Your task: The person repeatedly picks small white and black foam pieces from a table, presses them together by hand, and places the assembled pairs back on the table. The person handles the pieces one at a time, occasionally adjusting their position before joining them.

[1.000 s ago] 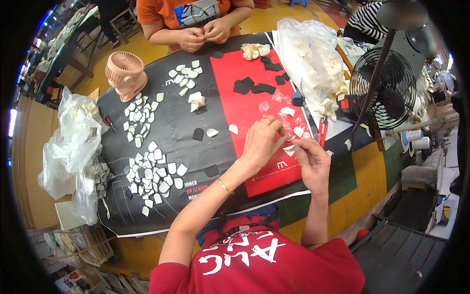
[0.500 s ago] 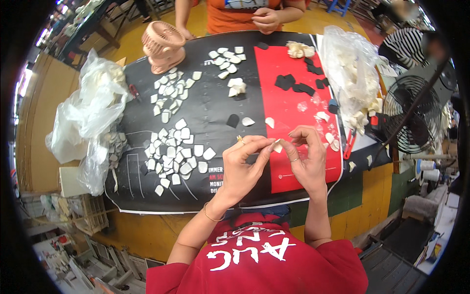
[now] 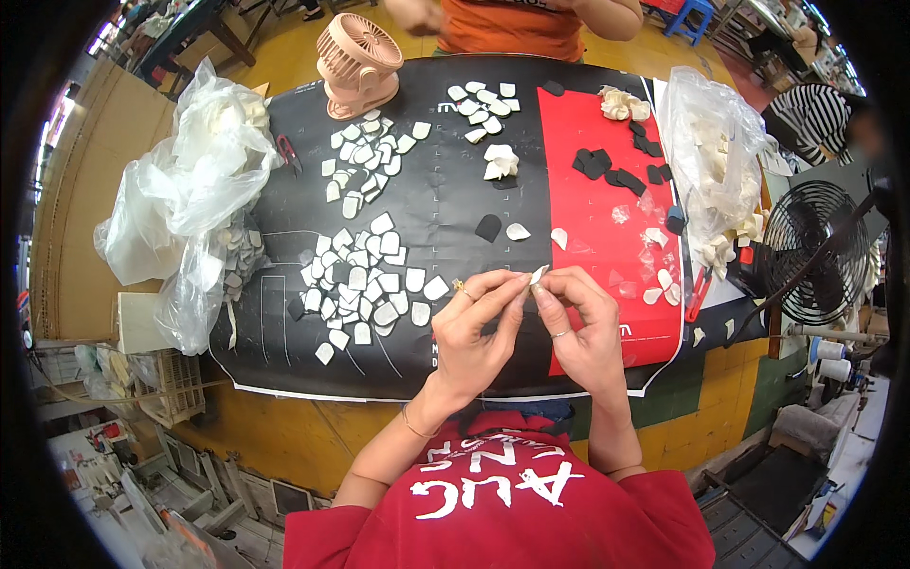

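A small cream-white fabric-like piece (image 3: 538, 274) is pinched between my two hands, above the near part of the black-and-red sheet (image 3: 474, 365). My left hand (image 3: 477, 337) has its thumb and index finger closed on the piece's left side. From the other side, the thumb and fingertips of my right hand (image 3: 585, 327) press on it. Just beyond my fingers lie a dark rounded piece (image 3: 488, 228) and two cream petal-shaped pieces, one on black and one on red (image 3: 559, 238). To the left spreads a pile of white-faced, round-ended tabs (image 3: 357, 278).
A pink fan (image 3: 360, 64) stands at the far left. Plastic bags of pieces flank the sheet, left (image 3: 190, 190) and right (image 3: 711, 142). Black pieces (image 3: 593, 162) and a red-handled cutter (image 3: 699, 292) lie at right. Across the table stands a person in orange (image 3: 512, 28).
My right fingers, spread and raised before, have come together on the piece. The whole view has shifted, so the table sits farther right. The person opposite has moved their hands.
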Available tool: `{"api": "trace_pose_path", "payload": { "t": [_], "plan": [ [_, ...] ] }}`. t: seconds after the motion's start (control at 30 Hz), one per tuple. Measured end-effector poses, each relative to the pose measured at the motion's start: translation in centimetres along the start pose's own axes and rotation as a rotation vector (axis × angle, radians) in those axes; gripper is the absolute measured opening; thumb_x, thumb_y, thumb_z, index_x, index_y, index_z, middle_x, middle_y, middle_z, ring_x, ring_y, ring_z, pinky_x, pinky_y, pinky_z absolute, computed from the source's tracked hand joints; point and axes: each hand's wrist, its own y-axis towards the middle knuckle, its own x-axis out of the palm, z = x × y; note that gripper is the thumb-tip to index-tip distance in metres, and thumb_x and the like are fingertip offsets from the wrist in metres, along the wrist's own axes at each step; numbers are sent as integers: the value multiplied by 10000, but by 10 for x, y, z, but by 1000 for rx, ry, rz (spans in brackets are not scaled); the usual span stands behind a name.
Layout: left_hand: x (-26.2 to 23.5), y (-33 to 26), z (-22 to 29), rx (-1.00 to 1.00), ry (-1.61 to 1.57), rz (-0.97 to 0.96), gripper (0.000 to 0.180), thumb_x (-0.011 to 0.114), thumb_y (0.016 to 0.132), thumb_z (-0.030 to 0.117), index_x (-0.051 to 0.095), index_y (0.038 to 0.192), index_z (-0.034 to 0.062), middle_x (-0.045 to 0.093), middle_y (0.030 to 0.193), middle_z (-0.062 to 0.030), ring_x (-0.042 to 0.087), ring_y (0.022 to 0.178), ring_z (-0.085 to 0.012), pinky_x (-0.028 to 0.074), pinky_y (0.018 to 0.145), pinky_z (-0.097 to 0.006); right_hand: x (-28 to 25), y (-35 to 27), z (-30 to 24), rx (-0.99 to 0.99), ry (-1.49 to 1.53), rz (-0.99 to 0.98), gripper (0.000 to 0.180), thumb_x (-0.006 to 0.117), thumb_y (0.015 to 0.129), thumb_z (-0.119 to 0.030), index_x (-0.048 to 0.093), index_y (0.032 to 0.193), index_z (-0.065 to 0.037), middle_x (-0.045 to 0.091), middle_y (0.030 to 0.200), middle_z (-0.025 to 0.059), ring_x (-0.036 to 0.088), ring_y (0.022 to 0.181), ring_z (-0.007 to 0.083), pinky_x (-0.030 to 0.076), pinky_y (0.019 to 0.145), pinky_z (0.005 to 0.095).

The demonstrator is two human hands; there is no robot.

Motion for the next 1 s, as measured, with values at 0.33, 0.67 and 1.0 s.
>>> {"api": "trace_pose_path", "payload": {
  "t": [0.33,0.67,1.0],
  "plan": [
    [-2,1,-1,-24,-19,-15,216,715,855,-47,731,1067,-7,707,1016,-135,710,811,-228,567,684,-298,1,3,-1,-16,-24,-14,135,637,967,-63,663,1005,64,661,948,126,660,771,181,519,664,296],
    [-3,4,-6,-242,-175,-60,140,711,867,11,742,999,-26,716,955,-144,709,802,-230,561,685,-304,3,7,5,-69,-138,-38,98,642,942,-46,654,984,42,654,937,147,665,765,261,524,663,335],
    [-9,13,-19,-439,-351,-133,108,669,917,0,730,985,-58,703,964,-80,667,819,-103,542,733,-229,-5,10,6,-105,-265,-88,79,658,907,-17,652,963,38,645,910,130,649,761,267,511,670,350]
  ]
}}
